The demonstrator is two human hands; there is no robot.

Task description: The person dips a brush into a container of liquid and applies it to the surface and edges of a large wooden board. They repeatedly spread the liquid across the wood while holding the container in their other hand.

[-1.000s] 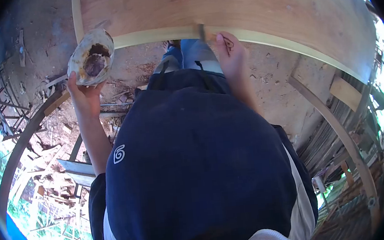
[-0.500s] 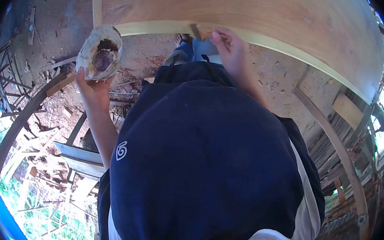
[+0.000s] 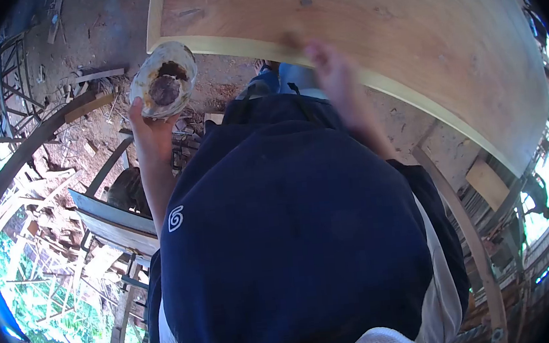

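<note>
My left hand (image 3: 150,127) holds up a round shallow container (image 3: 163,80) with a pale crusted rim and dark brown paste inside. It hangs just below the left corner of a large plywood board (image 3: 366,26). My right hand (image 3: 334,68) is blurred and pressed against the board's pale front edge (image 3: 237,46), gripping a small tool whose tip touches that edge. The tool itself is mostly hidden by motion blur and my fingers. My dark blue shirt (image 3: 293,235) fills the middle of the view.
Below lies a dirt floor strewn with wood scraps (image 3: 86,109) and shavings. Curved wooden ribs (image 3: 6,169) and planks (image 3: 112,221) stand at the left, more curved timber (image 3: 469,233) and stacked boards at the right. Green plants show beyond the left edge.
The view has shifted, so board, container and both hands sit further right and the container higher. My right hand has slid along the board's edge and is now blurred.
</note>
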